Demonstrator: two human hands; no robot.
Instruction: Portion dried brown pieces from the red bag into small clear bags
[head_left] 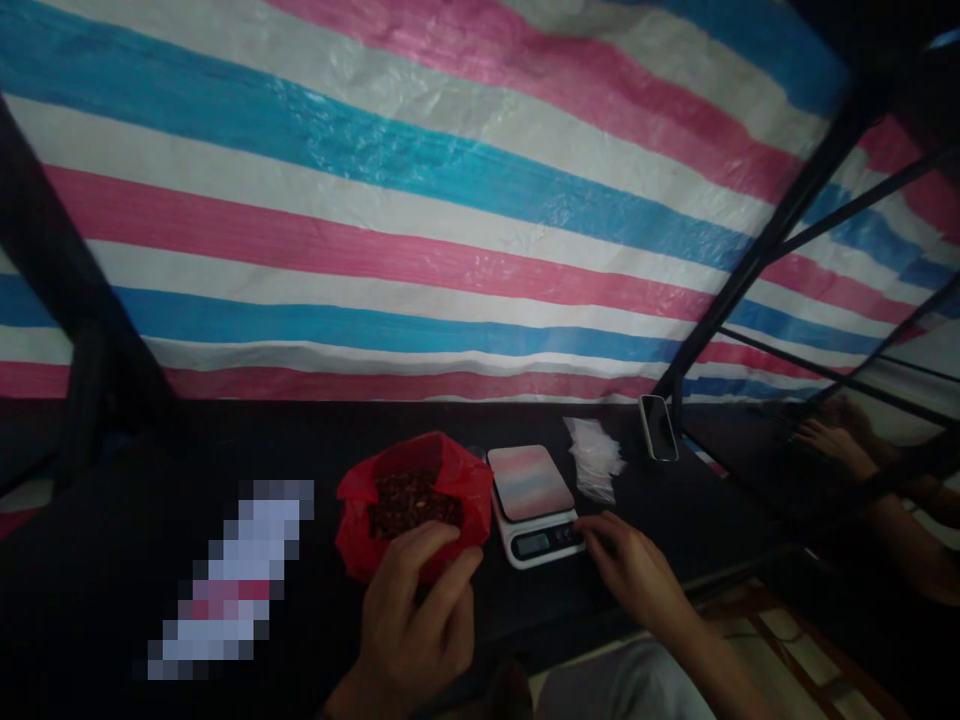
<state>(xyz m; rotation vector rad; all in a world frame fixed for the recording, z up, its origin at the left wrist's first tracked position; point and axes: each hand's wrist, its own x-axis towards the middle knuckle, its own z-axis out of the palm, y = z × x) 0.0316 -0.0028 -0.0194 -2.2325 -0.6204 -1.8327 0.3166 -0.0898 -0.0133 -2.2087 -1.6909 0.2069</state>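
Observation:
A red plastic bag (pixel 480 500) stands with its mouth open, and small brown pieces (pixel 412 503), perhaps nuts or beans, lie inside. My left hand (pixel 416 620) is in front of the bag, its thumb and index finger apart with nothing visible between them. Right of the bag is a white kitchen scale (pixel 532 485) with a shiny, bare top plate and a dark display strip. My right hand (pixel 634 570) reaches to the scale's front right corner. Its outstretched fingertip touches the button end of the strip; the other fingers are partly curled beneath.
Clear small plastic bags (pixel 595 460) lie piled behind the scale's right side. A phone (pixel 658 428) leans by a black frame post (pixel 739 280). A blurred-out pale item (pixel 247 570) lies at left. Striped sheeting (pixel 420 250) hangs behind. Another person's arm (pixel 855 450) shows at far right.

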